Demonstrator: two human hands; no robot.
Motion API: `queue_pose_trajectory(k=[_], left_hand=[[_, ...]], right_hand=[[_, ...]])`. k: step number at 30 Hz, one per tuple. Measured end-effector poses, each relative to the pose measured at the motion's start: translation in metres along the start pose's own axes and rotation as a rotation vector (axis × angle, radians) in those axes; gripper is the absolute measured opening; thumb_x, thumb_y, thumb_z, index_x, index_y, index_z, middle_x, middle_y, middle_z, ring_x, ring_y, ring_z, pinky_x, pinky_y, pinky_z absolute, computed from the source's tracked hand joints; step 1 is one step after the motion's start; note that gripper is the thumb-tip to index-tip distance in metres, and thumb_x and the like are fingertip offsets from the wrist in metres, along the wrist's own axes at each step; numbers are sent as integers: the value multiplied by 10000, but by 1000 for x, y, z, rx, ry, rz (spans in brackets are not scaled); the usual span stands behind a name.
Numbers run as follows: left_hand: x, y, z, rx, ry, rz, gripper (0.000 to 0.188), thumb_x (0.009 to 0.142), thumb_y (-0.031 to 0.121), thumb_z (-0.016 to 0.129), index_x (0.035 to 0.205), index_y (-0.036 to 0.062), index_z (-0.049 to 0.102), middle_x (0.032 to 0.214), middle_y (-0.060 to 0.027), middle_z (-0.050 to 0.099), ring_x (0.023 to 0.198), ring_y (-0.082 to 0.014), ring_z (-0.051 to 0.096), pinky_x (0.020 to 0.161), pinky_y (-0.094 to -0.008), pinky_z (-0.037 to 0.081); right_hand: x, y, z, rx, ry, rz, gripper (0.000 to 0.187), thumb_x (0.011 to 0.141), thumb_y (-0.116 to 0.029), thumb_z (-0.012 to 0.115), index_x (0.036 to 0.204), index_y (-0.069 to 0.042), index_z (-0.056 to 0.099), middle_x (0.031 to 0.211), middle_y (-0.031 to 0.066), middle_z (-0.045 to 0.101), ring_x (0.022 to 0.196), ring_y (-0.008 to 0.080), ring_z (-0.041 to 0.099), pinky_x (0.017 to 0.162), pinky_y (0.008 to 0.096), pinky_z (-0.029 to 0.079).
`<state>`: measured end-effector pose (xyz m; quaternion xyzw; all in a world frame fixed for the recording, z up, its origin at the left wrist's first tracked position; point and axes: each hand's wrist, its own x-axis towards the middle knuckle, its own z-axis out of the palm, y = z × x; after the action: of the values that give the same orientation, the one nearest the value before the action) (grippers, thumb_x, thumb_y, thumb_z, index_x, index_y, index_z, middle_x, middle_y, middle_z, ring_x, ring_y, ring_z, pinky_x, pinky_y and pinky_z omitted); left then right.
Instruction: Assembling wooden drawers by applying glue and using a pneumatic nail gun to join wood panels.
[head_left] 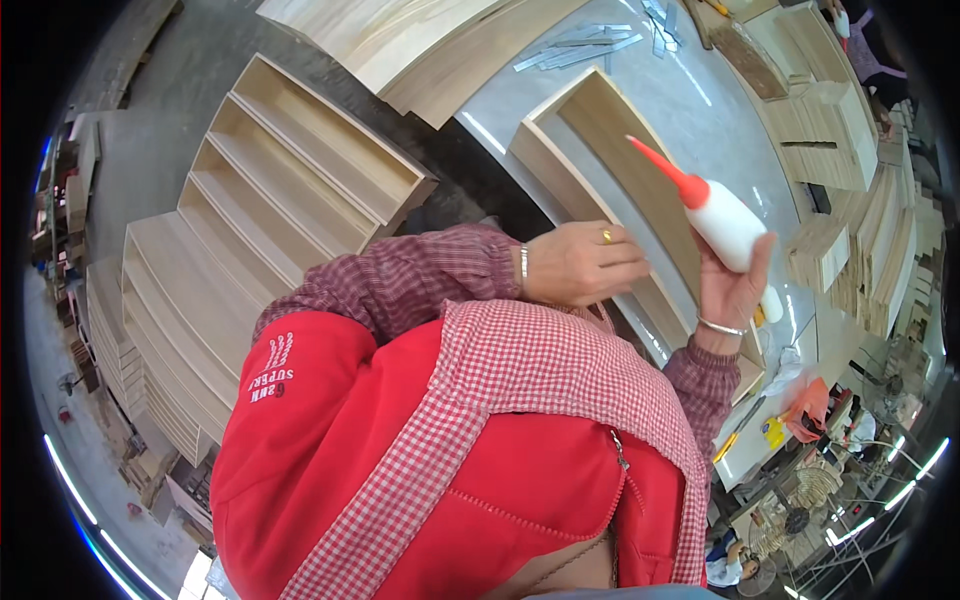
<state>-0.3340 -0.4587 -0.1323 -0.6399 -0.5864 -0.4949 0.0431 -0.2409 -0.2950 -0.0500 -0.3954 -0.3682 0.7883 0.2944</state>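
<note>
My right hand (738, 289) is wrapped round a white squeeze glue bottle (728, 222) with a long red tapered nozzle. It is held tilted, its nozzle pointing up and left over an open wooden drawer frame (560, 172). The frame lies on a grey-blue tabletop (690, 125). My left hand (583, 262), with a ring and a bracelet, hovers at the near side of the frame, fingers loosely stretched to the right. Nothing shows in it. Its fingertips overlap the frame's near board in view; whether they touch it I cannot tell.
Stacked wooden drawer boxes (290, 165) stand on the left. Large wooden panels (400, 45) are at the back. Thin metallic strips (580, 48) lie on the far tabletop. More wooden pieces (830, 140) are piled on the right, near an orange-red plastic bag (806, 410).
</note>
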Motion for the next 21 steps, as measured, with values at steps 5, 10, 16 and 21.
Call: queue_pose_trajectory(k=[5, 10, 16, 21], left_hand=[[-36, -15, -7, 9, -86, -156, 254, 766, 99, 592, 1008, 20, 574, 1036, -94, 575, 925, -224, 554, 793, -273, 465], [-65, -26, -19, 62, -125, -335, 187, 769, 123, 569, 939, 42, 575, 987, -78, 564, 850, -210, 538, 742, -271, 460], [-90, -27, -8, -18, -184, -433, 203, 777, 129, 562, 957, 39, 581, 997, -89, 561, 851, -224, 533, 748, -275, 465], [-97, -30, -8, -17, -204, -460, 219, 780, 141, 563, 972, 39, 586, 1000, -94, 560, 860, -228, 531, 755, -283, 465]], right_hand=[[17, 11, 2, -286, -118, -80, 497, 801, -196, 633, 1202, 19, 435, 1125, 189, 498, 985, 277, 542, 832, 339, 485], [22, 30, 16, -466, -98, -164, 482, 806, -195, 626, 1193, 23, 437, 1103, 184, 505, 962, 267, 557, 833, 323, 482], [31, 35, 16, -474, -114, -139, 483, 800, -178, 630, 1193, 24, 436, 1089, 177, 504, 955, 260, 552, 818, 309, 481], [36, 39, 13, -513, -106, -157, 471, 801, -174, 631, 1186, 19, 441, 1090, 173, 503, 952, 258, 551, 805, 299, 481]])
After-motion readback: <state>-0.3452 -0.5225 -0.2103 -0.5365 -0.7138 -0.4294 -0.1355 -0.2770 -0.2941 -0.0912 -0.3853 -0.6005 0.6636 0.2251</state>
